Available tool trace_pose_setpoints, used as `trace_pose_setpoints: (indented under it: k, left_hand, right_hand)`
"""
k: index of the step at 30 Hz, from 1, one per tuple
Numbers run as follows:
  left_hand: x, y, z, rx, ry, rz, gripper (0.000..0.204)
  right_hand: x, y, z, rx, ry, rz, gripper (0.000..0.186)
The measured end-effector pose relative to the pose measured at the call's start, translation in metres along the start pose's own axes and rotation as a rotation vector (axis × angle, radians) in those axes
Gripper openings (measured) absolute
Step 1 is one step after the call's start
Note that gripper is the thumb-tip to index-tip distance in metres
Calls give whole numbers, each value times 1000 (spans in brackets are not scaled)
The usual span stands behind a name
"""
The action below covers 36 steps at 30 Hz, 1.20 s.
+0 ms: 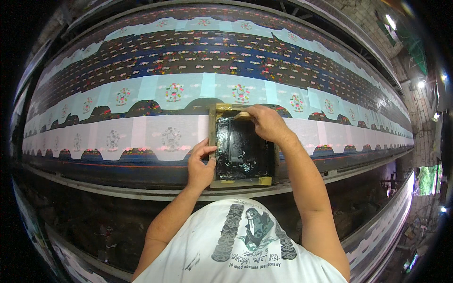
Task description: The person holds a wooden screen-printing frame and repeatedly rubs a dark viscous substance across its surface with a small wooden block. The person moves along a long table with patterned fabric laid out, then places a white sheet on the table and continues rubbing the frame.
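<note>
A wooden-framed printing screen (213,129) lies on the row of pale pink fabric panels (155,127) right in front of me. Wet, glossy black ink (243,153) coats its mesh, and yellowish tape covers parts of the frame. My left hand (201,165) grips the frame's left side, fingers bent against the wood. At the screen's far end, my right hand (268,123) is closed on a squeegee (242,115); only a strip of its pale wooden edge shows, the rest being hidden by the fingers. Pink panels to the left bear dark line prints (171,137).
Beyond lies a row of light blue panels (189,92) with colourful prints, and another farther back. The long dark table (141,170) has a pale rail (118,191) along its near edge. Another table with fabric (377,236) stands at lower right, near a brick wall (427,113).
</note>
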<state>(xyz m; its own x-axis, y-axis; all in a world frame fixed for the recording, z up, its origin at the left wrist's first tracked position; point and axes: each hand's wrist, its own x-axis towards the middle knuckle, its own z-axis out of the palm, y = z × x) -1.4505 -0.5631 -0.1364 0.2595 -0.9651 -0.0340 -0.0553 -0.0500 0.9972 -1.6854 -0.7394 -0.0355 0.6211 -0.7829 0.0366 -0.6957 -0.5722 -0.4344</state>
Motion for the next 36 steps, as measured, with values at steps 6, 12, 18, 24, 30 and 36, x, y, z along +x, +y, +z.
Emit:
trace_pose_setpoints:
  k: [6, 12, 18, 24, 30, 36]
  left_hand:
    - [0, -5, -8, 93, -34, 24, 39]
    - [-3, -10, 1, -24, -10, 9, 38]
    - [-10, -4, 10, 154, 7, 103, 38]
    - [-10, -2, 14, 223, 20, 129, 42]
    - [-17, 6, 55, 73, 64, 122, 31]
    - [-29, 12, 161, 62, 59, 173, 33]
  right_hand:
    - [-36, -28, 22, -64, -6, -38, 50]
    - [-104, -81, 29, -64, -30, -36, 60]
    - [-149, -108, 39, -32, -56, 10, 58]
    - [-184, -92, 34, 179, 58, -13, 49]
    - [-248, -33, 40, 348, 488, 391, 46]
    - [-310, 42, 15, 444, 585, 424, 44]
